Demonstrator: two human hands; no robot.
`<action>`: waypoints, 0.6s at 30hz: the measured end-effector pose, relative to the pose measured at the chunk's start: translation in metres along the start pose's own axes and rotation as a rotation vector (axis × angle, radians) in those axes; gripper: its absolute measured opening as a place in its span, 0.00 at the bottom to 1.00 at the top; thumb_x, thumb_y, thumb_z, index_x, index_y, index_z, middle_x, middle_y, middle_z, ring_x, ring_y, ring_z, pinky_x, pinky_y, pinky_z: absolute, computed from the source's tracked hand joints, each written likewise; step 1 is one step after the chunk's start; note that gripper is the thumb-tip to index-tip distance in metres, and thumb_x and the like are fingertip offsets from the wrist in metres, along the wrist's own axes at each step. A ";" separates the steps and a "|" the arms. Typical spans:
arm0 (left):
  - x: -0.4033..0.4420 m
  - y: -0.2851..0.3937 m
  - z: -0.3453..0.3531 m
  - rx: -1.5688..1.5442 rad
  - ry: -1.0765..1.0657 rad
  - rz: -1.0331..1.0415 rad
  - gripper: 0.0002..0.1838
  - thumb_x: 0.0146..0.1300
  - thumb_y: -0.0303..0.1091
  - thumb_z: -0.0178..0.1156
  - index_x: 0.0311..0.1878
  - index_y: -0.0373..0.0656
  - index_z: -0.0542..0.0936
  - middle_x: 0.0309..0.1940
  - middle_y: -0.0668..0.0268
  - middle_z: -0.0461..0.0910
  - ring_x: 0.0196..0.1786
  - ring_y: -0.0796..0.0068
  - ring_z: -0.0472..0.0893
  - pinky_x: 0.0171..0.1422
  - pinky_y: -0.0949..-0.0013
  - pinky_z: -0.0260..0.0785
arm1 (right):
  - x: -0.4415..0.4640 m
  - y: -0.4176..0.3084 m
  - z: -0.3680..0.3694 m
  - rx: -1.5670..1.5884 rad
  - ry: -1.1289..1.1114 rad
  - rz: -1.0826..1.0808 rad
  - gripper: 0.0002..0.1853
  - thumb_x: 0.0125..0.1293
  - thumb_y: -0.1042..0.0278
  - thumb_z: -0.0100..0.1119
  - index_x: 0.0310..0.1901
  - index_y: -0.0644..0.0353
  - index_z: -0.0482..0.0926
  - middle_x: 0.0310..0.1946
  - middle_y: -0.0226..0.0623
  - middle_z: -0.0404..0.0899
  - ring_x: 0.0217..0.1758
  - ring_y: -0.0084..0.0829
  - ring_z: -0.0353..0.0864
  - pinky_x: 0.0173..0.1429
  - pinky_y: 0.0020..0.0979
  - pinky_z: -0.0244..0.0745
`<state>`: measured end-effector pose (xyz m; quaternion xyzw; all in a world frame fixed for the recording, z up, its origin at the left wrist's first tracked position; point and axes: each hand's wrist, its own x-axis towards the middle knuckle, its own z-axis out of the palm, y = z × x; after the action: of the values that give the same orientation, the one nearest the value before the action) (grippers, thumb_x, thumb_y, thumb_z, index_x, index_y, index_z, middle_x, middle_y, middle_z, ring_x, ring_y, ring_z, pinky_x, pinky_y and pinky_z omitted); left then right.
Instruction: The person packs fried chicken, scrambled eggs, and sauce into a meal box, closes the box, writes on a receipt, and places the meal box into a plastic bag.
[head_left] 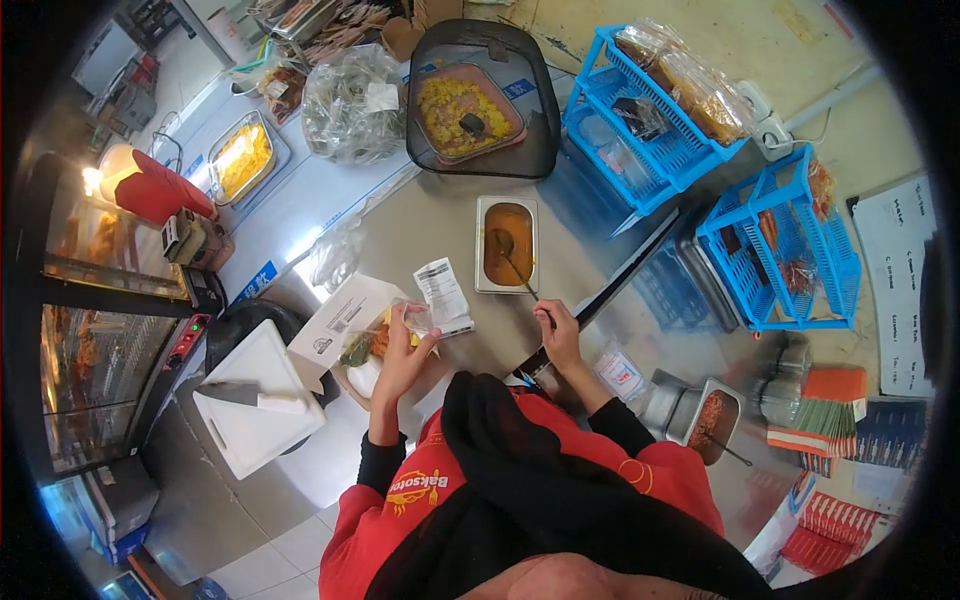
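Note:
My right hand [560,335] is closed round the handle of a ladle [517,272], whose bowl dips into orange-brown sauce in a rectangular steel pan [480,245]. My left hand [397,352] pinches a small clear plastic container [418,318]; whether it is a cup or a bag I cannot tell. Beneath and beside that hand stands an open white food box [345,312], its printed lid raised. Food with green and yellow pieces [357,347] shows inside, partly hidden by the hand. A printed receipt [441,290] lies on the counter between the box and the steel pan.
A white cutting board [255,415] with a knife [240,394] lies left. Behind stand a dark-rimmed tub [425,160] holding yellow food and a bulging plastic bag [352,105]. Blue racks [660,165] line the right, near a steel pot of reddish food [740,395]. A lit display cabinet [110,300] borders the left.

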<state>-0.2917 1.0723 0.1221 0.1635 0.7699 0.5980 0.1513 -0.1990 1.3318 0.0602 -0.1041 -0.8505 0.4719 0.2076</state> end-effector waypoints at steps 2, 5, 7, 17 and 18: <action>0.000 0.003 0.000 -0.013 -0.011 -0.031 0.21 0.58 0.34 0.58 0.51 0.37 0.63 0.48 0.56 0.66 0.56 0.62 0.66 0.63 0.66 0.54 | 0.012 0.003 -0.007 -0.072 -0.025 -0.071 0.07 0.64 0.68 0.53 0.37 0.62 0.74 0.32 0.40 0.75 0.36 0.39 0.77 0.40 0.32 0.72; 0.000 0.001 -0.003 0.032 -0.021 0.001 0.21 0.58 0.34 0.58 0.50 0.37 0.63 0.48 0.56 0.66 0.56 0.62 0.65 0.63 0.66 0.53 | 0.022 0.000 -0.021 -0.131 -0.118 -0.247 0.07 0.63 0.68 0.54 0.36 0.62 0.75 0.32 0.39 0.76 0.35 0.40 0.77 0.40 0.33 0.72; -0.001 -0.002 -0.003 0.014 -0.013 -0.011 0.21 0.57 0.34 0.58 0.50 0.37 0.63 0.48 0.56 0.66 0.56 0.62 0.65 0.64 0.66 0.53 | 0.022 -0.004 -0.028 -0.181 -0.200 -0.318 0.06 0.63 0.68 0.54 0.36 0.61 0.76 0.32 0.38 0.76 0.35 0.38 0.76 0.40 0.34 0.72; 0.000 0.000 0.002 0.008 -0.031 0.005 0.21 0.58 0.33 0.58 0.51 0.38 0.63 0.49 0.56 0.66 0.57 0.63 0.65 0.64 0.67 0.53 | 0.005 -0.017 -0.010 0.294 -0.064 0.204 0.12 0.70 0.63 0.47 0.35 0.64 0.74 0.28 0.34 0.75 0.31 0.25 0.76 0.37 0.26 0.72; 0.000 0.000 0.001 0.009 -0.029 0.004 0.21 0.58 0.33 0.58 0.51 0.38 0.63 0.49 0.56 0.66 0.57 0.63 0.65 0.64 0.67 0.53 | 0.006 -0.015 -0.006 0.460 0.027 0.279 0.14 0.71 0.62 0.44 0.35 0.64 0.74 0.28 0.33 0.75 0.32 0.23 0.75 0.38 0.25 0.73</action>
<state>-0.2913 1.0736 0.1214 0.1746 0.7700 0.5923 0.1605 -0.2017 1.3309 0.0770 -0.1768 -0.6953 0.6755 0.1701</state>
